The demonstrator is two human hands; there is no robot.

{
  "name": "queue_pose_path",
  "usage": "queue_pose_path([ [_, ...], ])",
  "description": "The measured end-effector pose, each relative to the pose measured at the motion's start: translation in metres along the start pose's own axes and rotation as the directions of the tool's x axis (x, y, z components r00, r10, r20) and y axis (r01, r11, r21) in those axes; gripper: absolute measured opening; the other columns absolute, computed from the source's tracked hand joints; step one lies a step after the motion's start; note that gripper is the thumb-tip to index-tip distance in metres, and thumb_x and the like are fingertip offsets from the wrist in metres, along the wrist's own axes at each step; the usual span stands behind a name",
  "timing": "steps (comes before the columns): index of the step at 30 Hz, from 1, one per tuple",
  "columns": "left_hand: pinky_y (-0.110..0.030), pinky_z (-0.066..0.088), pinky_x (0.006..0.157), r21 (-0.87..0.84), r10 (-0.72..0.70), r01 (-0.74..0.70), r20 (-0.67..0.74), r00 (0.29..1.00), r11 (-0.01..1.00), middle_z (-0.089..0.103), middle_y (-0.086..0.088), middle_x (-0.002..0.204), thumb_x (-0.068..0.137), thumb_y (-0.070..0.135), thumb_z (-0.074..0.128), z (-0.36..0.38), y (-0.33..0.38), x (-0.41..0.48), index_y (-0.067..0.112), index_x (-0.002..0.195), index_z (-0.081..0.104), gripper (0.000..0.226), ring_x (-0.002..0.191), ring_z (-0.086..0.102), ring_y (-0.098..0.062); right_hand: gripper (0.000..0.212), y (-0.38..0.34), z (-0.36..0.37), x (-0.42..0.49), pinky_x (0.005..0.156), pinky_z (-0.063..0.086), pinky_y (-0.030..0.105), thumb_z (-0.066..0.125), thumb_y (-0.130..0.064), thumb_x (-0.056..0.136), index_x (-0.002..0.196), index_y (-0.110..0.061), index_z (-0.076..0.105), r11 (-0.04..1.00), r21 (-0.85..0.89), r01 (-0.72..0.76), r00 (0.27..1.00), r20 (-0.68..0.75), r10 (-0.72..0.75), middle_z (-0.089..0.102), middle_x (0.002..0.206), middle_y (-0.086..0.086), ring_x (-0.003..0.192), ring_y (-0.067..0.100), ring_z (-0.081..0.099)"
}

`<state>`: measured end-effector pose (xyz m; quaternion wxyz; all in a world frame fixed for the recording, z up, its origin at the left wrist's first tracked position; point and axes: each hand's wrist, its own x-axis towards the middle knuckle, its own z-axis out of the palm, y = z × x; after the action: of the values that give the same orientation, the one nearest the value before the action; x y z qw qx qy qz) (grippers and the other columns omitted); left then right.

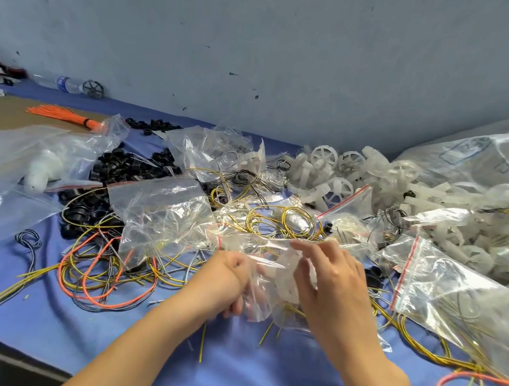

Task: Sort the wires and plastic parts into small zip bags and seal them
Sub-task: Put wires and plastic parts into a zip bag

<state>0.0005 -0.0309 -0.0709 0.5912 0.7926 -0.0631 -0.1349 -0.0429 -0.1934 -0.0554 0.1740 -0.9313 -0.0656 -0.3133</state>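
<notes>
Midway through bagging: both hands work one small zip bag point(262, 292) held just above the blue surface point(241, 381).
Left hand point(230, 280) grips the bag's near side, fingers curled round the film; right hand point(334, 284) pinches its far side. A white plastic part point(287, 279) seems to sit inside, though glare blurs it. Loose yellow wires point(275, 220) lie beyond. The next move likely calls for settling the contents low, then pressing the seal closed along its length.
</notes>
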Motion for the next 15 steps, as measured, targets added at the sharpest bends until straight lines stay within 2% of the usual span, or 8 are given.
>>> queue_pose_path([
  [2, -0.012, 0.025, 0.031, -0.145, -0.03, 0.036, 0.05, 0.998, 0.989, 0.073, -0.006, 0.066, 0.102, 0.013, 0.034, -0.008, 0.004, 0.002, 0.006, 0.092, 0.059, 0.028, 0.024, 0.036, -0.01, 0.033, 0.008, 0.001, -0.001, 0.084, 0.045, 0.043, 0.064, -0.01, 0.089, 0.117, -0.026, 0.065, 0.999, -0.046, 0.004, 1.0, 0.018, -0.003, 0.06, 0.097, -0.001, 0.089, 0.028, 0.06],
  [5, -0.013, 0.026, 0.035, -0.295, -0.069, 0.085, 0.064, 0.996, 0.952, 0.075, -0.014, 0.092, 0.102, 0.026, 0.034, -0.024, 0.006, 0.0, 0.006, 0.1, 0.06, 0.034, 0.028, 0.034, -0.012, 0.037, 0.013, 0.005, 0.001, 0.083, 0.044, 0.043, 0.068, -0.009, 0.086, 0.119, -0.024, 0.064, 0.994, -0.109, 0.024, 1.0, 0.01, -0.023, 0.061, 0.098, 0.0, 0.087, 0.03, 0.059],
  [8, -0.019, 0.034, 0.039, -0.407, 0.05, 0.039, 0.206, 0.977, 0.913, 0.073, -0.009, 0.107, 0.095, 0.033, 0.037, -0.028, 0.014, -0.008, 0.006, 0.112, 0.064, 0.042, 0.036, 0.039, -0.014, 0.039, 0.016, 0.01, 0.002, 0.083, 0.045, 0.045, 0.071, -0.009, 0.083, 0.12, -0.021, 0.065, 0.99, -0.138, 0.016, 1.0, -0.01, -0.018, 0.062, 0.099, 0.004, 0.087, 0.033, 0.059],
  [10, -0.023, 0.04, 0.041, -0.326, 0.101, -0.003, 0.285, 0.953, 0.945, 0.072, -0.002, 0.106, 0.092, 0.037, 0.044, -0.023, 0.016, -0.016, 0.017, 0.114, 0.066, 0.037, 0.039, 0.045, -0.013, 0.039, 0.018, 0.012, 0.002, 0.085, 0.044, 0.045, 0.07, -0.009, 0.083, 0.121, -0.021, 0.065, 0.989, -0.146, 0.013, 1.0, -0.011, -0.014, 0.062, 0.1, 0.004, 0.088, 0.033, 0.058],
  [12, -0.024, 0.041, 0.043, -0.1, 0.148, -0.128, 0.234, 0.961, 0.987, 0.072, 0.003, 0.087, 0.091, 0.042, 0.053, -0.013, 0.013, -0.023, 0.025, 0.106, 0.066, 0.026, 0.04, 0.047, -0.012, 0.04, 0.019, 0.014, 0.003, 0.085, 0.043, 0.045, 0.07, -0.009, 0.083, 0.121, -0.02, 0.064, 0.988, -0.154, 0.01, 1.0, -0.015, -0.013, 0.061, 0.1, 0.005, 0.089, 0.033, 0.058],
  [14, -0.027, 0.036, 0.049, 0.083, 0.223, -0.238, 0.16, 0.962, 0.968, 0.07, -0.011, 0.082, 0.086, 0.049, 0.057, -0.004, 0.006, -0.03, 0.023, 0.095, 0.066, 0.029, 0.048, 0.043, -0.016, 0.041, 0.02, 0.015, 0.004, 0.085, 0.044, 0.045, 0.07, -0.009, 0.083, 0.121, -0.02, 0.064, 0.986, -0.169, 0.009, 1.0, -0.024, -0.013, 0.062, 0.1, 0.005, 0.088, 0.033, 0.058],
  [15, -0.027, 0.035, 0.051, 0.103, 0.256, -0.27, 0.132, 0.958, 0.957, 0.069, -0.017, 0.082, 0.087, 0.048, 0.058, -0.002, 0.004, -0.031, 0.02, 0.091, 0.066, 0.03, 0.05, 0.042, -0.016, 0.041, 0.021, 0.016, 0.004, 0.085, 0.044, 0.045, 0.07, -0.009, 0.082, 0.122, -0.02, 0.064, 0.984, -0.178, 0.011, 1.0, -0.026, -0.016, 0.062, 0.1, 0.005, 0.088, 0.033, 0.058],
])
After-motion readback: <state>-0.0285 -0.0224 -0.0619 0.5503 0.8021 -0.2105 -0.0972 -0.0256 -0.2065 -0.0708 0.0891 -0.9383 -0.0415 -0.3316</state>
